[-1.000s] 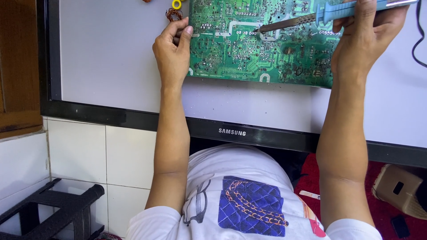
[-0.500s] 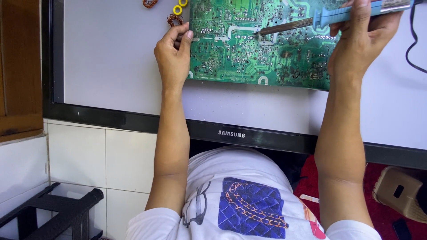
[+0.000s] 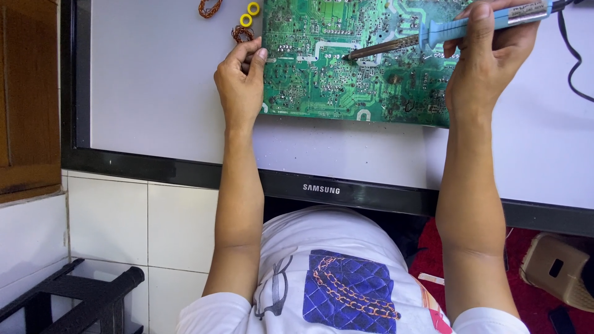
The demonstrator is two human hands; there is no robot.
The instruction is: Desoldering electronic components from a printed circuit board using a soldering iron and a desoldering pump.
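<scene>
A green circuit board (image 3: 322, 86) lies solder side up on a flat white panel (image 3: 154, 80). My left hand (image 3: 238, 83) grips the board's left edge, thumb and fingers pinched on it. My right hand (image 3: 489, 62) holds a blue-handled soldering iron (image 3: 458, 28), and its dark metal tip touches the board near the middle. The iron's black cord (image 3: 572, 55) trails off to the right.
Copper wire coils (image 3: 209, 7) and yellow ring cores (image 3: 252, 8) lie on the panel above my left hand. The panel's black frame (image 3: 346, 188) runs across the view. Below are white tiles (image 3: 111, 222), a black rack (image 3: 80, 297), a red mat and a beige box (image 3: 557, 272).
The view has shifted, so the board, both hands and the coils sit lower in the frame. The iron's tip stays on the board near the same spot.
</scene>
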